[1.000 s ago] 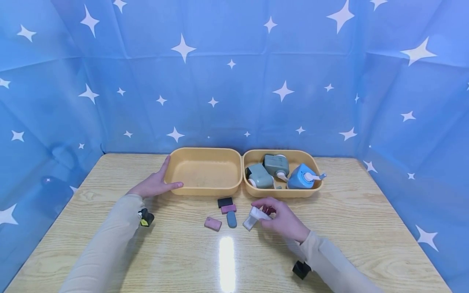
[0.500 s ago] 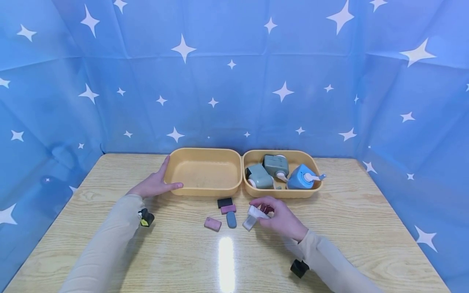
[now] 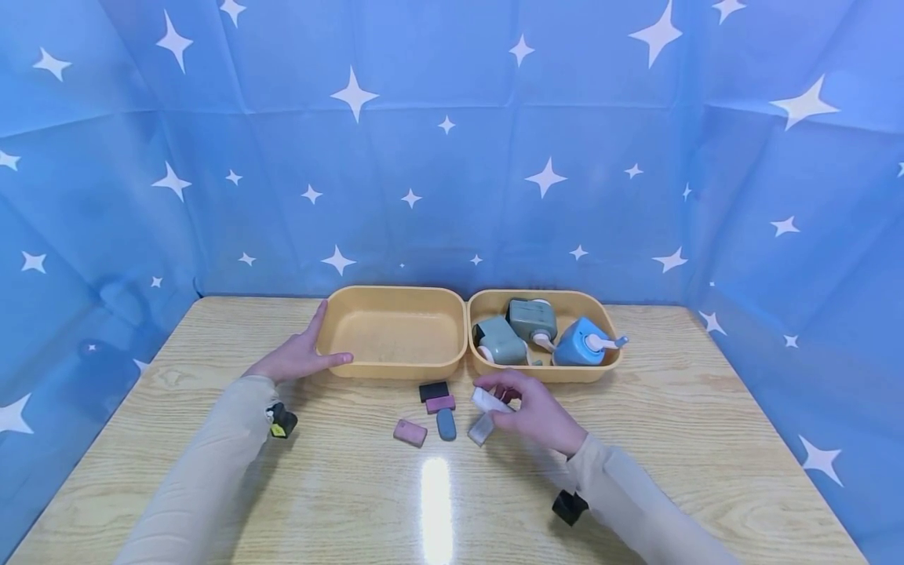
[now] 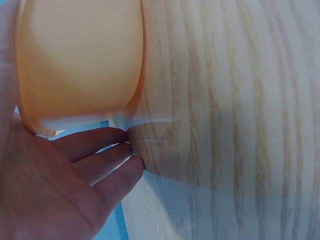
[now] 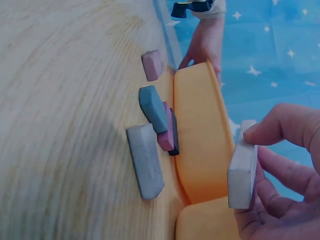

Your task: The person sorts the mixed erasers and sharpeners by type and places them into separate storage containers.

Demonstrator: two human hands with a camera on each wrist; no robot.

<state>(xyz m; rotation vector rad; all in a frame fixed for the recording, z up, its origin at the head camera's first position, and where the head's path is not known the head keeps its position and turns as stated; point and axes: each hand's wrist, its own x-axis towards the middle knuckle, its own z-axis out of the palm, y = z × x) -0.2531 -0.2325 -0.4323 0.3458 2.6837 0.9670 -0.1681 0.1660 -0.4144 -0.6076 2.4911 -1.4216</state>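
Forward and left goes the white rectangular block (image 3: 487, 399) in half a second, clamped off the wooden surface (image 3: 339, 486) by the fingers of the right hand (image 3: 531, 410), the grey oblong block (image 3: 482, 430) showing more beneath! At the rounded yellow-orange plastic tray's (image 3: 391, 333) left end, the left hand (image 3: 298, 357) keeps thumb and fingers apart; contact's hard to judge.

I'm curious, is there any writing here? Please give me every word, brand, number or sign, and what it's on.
There is none I can read.
White block in the right hand: no lettering on the faces that show.
Blue bottle: any print is too small to read.
Backdrop: white stars, no letters visible.
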